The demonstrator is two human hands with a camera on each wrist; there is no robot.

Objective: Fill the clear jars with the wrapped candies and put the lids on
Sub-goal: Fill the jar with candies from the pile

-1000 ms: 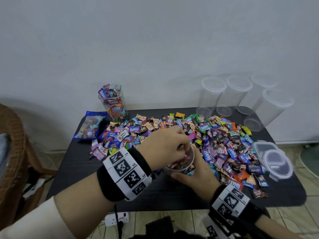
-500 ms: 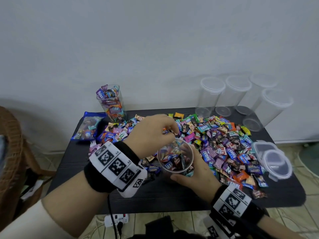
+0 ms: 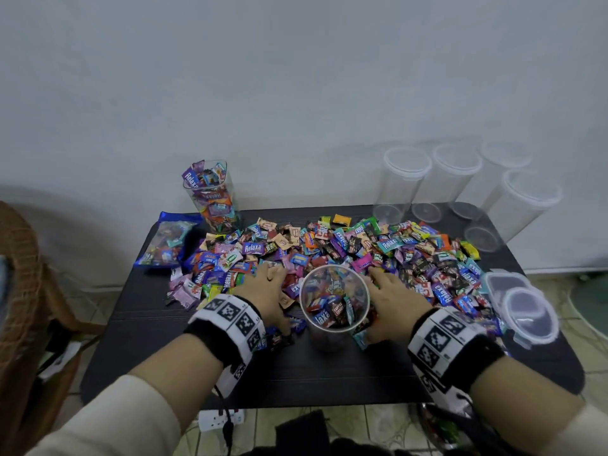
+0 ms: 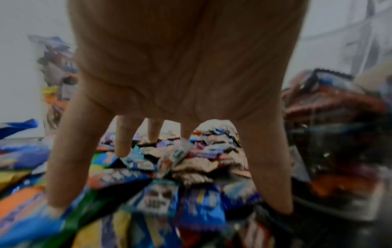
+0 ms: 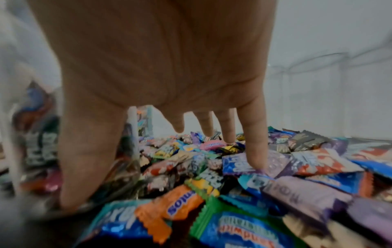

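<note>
Hands (image 3: 332, 301) splayed, crinkly candies (image 3: 388, 255), round jar (image 3: 334, 304)

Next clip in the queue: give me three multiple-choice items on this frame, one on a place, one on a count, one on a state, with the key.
1. Where does the open jar being filled stand?
A. Between the two hands, at the near edge of the candy pile
B. At the table's far left corner
C. On the wicker chair

2. How many empty clear jars stand at the table's far right?
A. Two
B. Four
C. Six

3. What state are the hands in?
A. Both spread over the candies, fingers straight
B. Both gripping a lid
C. Both clenched round the jar

Key: 1 A, the left hand and right hand flank it. 2 B, four empty jars show by the wall. 3 A, both wrist views show splayed fingers reaching down onto the candies.
</note>
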